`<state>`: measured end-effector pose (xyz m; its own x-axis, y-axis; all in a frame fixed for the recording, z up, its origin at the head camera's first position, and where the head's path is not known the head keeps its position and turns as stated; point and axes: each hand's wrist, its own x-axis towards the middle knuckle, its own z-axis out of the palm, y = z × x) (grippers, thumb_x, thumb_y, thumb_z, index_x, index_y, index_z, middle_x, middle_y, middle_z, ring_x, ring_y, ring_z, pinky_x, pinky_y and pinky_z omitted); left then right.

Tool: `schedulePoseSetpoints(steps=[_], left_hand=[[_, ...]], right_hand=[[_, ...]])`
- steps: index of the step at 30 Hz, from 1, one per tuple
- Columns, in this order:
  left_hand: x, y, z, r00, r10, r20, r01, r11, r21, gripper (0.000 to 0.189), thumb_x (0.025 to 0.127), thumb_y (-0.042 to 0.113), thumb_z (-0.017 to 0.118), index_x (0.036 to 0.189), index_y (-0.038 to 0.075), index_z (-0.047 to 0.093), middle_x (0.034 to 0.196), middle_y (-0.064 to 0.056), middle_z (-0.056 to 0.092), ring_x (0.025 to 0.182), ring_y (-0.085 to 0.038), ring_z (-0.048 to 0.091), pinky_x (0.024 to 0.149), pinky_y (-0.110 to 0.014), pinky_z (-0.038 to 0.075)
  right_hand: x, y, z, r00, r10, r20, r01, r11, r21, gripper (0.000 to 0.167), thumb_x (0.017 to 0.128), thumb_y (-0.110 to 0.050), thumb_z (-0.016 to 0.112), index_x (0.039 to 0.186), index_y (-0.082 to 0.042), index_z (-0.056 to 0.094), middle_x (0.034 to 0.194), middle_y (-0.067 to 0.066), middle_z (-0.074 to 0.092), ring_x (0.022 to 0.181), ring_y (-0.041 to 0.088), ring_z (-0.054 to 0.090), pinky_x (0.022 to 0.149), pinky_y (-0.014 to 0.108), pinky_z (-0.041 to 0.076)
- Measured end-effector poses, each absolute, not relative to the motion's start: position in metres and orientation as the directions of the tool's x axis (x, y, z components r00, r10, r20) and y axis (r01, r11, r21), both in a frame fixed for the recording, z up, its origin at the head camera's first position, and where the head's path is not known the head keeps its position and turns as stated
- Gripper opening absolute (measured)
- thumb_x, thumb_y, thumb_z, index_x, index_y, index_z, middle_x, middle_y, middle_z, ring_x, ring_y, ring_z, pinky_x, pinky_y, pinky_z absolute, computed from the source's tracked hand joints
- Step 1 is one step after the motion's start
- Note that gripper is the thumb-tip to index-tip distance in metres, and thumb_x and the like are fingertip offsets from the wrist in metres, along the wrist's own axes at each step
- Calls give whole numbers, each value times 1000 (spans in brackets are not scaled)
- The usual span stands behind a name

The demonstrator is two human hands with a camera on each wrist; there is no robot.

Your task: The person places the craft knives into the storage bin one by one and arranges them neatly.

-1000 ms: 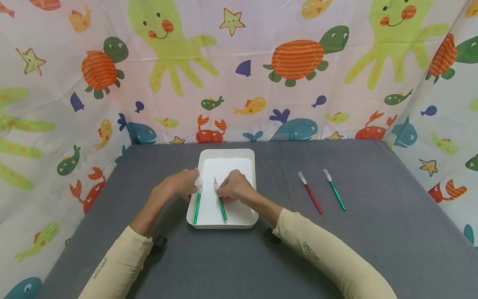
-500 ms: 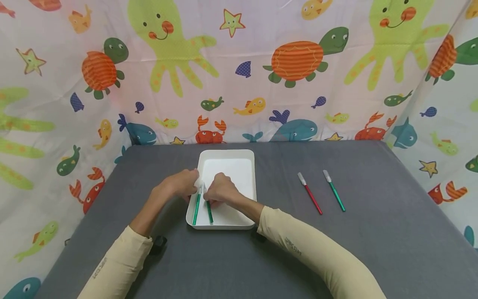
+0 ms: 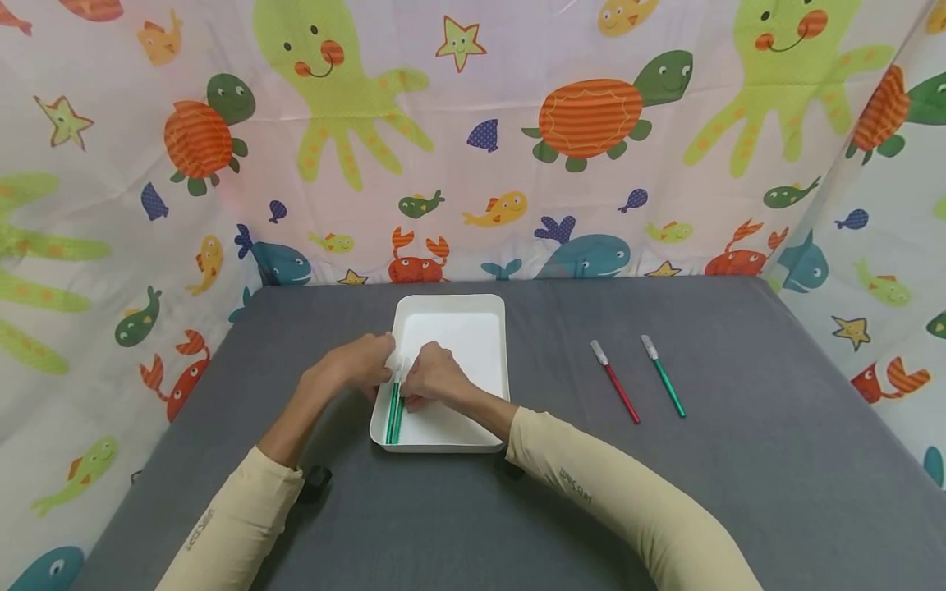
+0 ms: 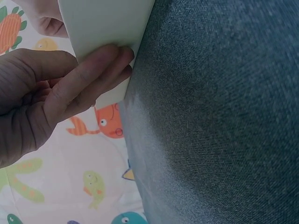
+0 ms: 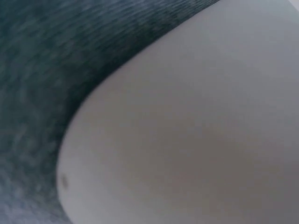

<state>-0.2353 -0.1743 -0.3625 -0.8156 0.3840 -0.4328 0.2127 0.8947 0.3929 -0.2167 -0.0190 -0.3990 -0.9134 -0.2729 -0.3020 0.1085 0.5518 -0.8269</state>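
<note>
1. Change in the last second: the second green pen [image 3: 398, 423] is now lying close beside the wall-side green pen [image 3: 390, 419]; it was lying out toward the middle of the white tray [image 3: 473, 353], and the gap between the two has been narrowing
2. Both pens are running lengthwise near the tray's left wall, nearly parallel, clear caps toward the far side; whether their barrels are touching, cannot tell
3. Right hand [image 3: 438, 373] has been travelling leftward with the pen; its fingers are curling down at the second pen's upper part and appear to be pinching it, though the fingertips are partly hiding from the head view
4. Right wrist view is showing the tray's outer side and cloth only, so it is adding nothing about that grip
5. Left hand [image 3: 360, 361] is staying put, clamped on the tray's left wall: fingers are lying flat along the outside, thumb is reaching to the rim, probably steadying the tray
6. Out on the grey table [image 3: 576, 509], right of the tray, a red pen [image 3: 619, 387] and a third green pen [image 3: 668, 382] are lying apart, with neither hand near them
7. Meaning, as I am judging it: the side-by-side placing of this pair is nearing completion, with the right hand not yet letting go
</note>
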Motion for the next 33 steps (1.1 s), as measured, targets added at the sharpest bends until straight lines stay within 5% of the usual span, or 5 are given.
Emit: schedulePoseSetpoints(steps=[12,33], left_hand=[[-238,-172,-361,-814,369,-449,196,902,385,60,104,5,59,155,-13,33,126,-28,67,78,-18,77,79,-35,65],[-233,-170,-360,-815,317,-485,163,929,333,67,103,12,64,158,-7,32,134,-27,63,91,-21,73,87,-38,64]], right_hand=[[-215,-7,-395,-902,-323,-286,83,522,-849,5,88,1,75,90,5,77,80,15,78,73,27,80,67,27,64],[-203,61,-355,-923,-325,-206,30,474,-880,18,91,-6,76,106,3,74,87,13,74,72,20,78,76,34,66]])
